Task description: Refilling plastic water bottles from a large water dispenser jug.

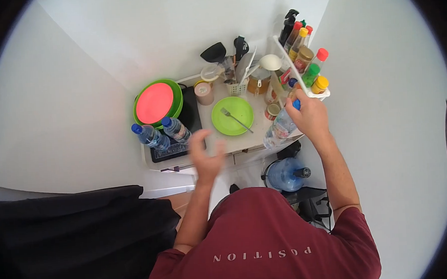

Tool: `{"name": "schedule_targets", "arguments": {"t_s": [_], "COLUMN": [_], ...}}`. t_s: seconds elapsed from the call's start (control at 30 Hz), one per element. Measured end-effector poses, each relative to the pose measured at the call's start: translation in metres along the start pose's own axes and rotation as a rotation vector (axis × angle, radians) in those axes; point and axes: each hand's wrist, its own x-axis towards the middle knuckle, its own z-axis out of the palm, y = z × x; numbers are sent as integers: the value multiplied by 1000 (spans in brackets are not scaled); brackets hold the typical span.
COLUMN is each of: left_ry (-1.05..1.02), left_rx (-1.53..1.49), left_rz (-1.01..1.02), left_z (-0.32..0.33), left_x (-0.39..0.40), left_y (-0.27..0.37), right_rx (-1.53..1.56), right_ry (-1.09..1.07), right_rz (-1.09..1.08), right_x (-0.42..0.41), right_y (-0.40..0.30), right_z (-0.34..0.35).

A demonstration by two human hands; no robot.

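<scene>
My right hand (308,114) grips a clear plastic bottle (280,129) near its blue cap, at the right front of the cabinet top (217,145). Blurred by motion, my left hand (206,155) is held in front of the cabinet with its fingers apart and nothing in them. Just beyond it, a blue-capped water bottle (176,130) leans in view beside a second water bottle (151,137), both over a black cooktop (173,151). Between my hands lies a lime-green plate (226,120) with a fork (237,121) across it.
Green bowls with a pink plate (155,103) stand back left. A white utensil basket (238,88), a pot (259,82) and a small jar (272,111) are behind. A white rack (299,75) of condiment bottles is right. Below is a large water jug (286,174).
</scene>
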Motion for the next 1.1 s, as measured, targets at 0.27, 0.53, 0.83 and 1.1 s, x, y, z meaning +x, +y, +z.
{"name": "schedule_targets", "arguments": {"t_s": [0.27,0.53,0.83,1.1], "left_ry": [-404,-1227,-1677,-1341], "left_rx": [-399,-735,-650,-390], "left_rz": [-49,-166,-155,-299], "left_z": [113,119,170,246], "left_x": [23,23,-29,-176], "left_y": [159,176,150,39], "right_rx": [60,303,585,921], "right_ry": [-16,-206,-383,-242], "right_rz": [-157,-495,-386,513], "right_x": [-27,-76,-146,-259], "right_y": [-1,63,126,257], "right_z": [-73,-125,-132,50]}}
